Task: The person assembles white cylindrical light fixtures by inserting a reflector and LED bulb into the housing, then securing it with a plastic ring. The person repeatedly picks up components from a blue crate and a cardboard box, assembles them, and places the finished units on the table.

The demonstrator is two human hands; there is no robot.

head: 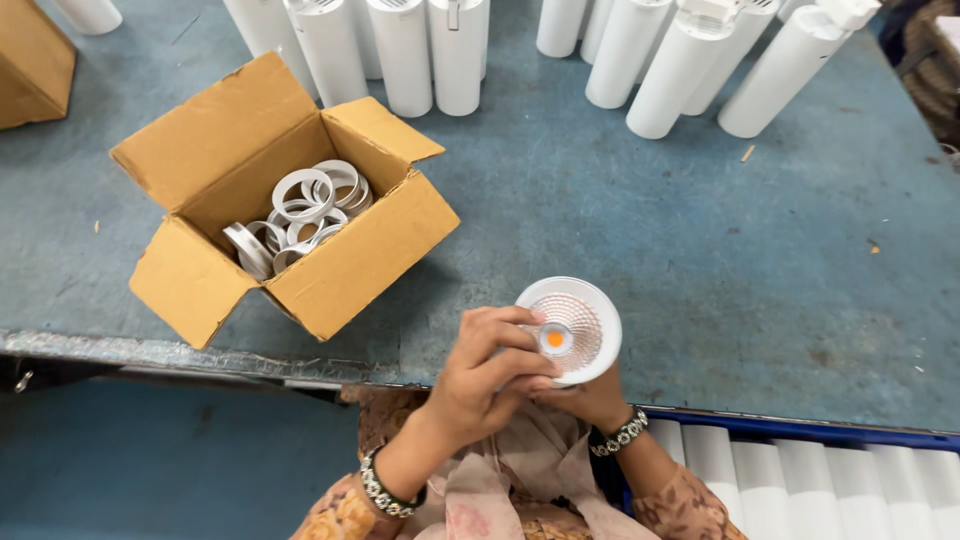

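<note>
Hands both wrap one white lamp housing (pixel 568 330) (open end up) over the blue table (pixel 650 240) edge: left hand (pixel 487 375), right hand (pixel 590 398). One cardboard box (pixel 285 195) of white rings (pixel 300 215) sits left.

Matt white, raw cardboard, worn blue paint

We see a lamp head (pixel 568 330) with a smooth matt white rim and a faceted glossy reflector; left of it, a rough brown cardboard box (pixel 285 195) of smooth white rings (pixel 300 215); under both, a scuffed, matt blue tabletop (pixel 700 230); beyond the box, satin white tubes (pixel 400 50).
</note>
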